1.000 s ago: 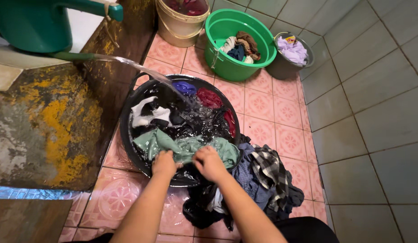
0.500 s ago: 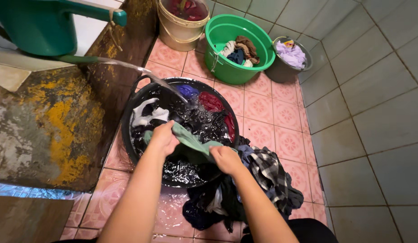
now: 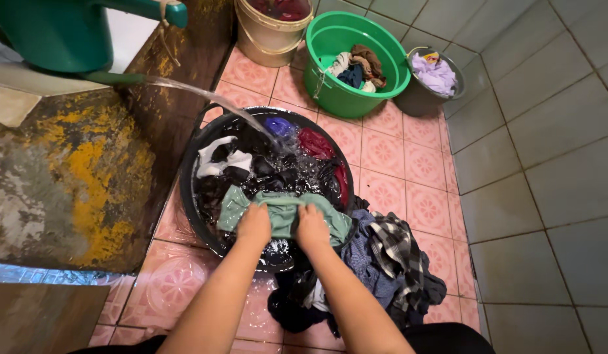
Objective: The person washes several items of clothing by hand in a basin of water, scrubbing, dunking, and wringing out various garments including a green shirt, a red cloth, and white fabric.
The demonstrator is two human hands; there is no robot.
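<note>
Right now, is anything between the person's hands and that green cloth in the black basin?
Nothing visible. The left hand and right hand both already grip the green cloth directly, over the near side of the black basin.

A wide basin (image 3: 186,190) stands on the tiled floor (image 3: 389,151), just right of a stained ledge (image 3: 68,177). A watering can (image 3: 48,33) rests on that ledge, behind and left of the basin, and a stream of water (image 3: 206,98) runs from it into the basin. In the basin lie soaked clothes. At its near edge the left hand (image 3: 253,225) and right hand (image 3: 312,227) sit side by side on a wet garment (image 3: 284,213). A pile of clothes (image 3: 382,262) lies on the floor, touching the basin's near right side. Behind the basin, along the wall, stand a bucket (image 3: 268,36), then a tub (image 3: 337,85) with clothes, then a small pail (image 3: 415,98) holding cloth, left to right.
</note>
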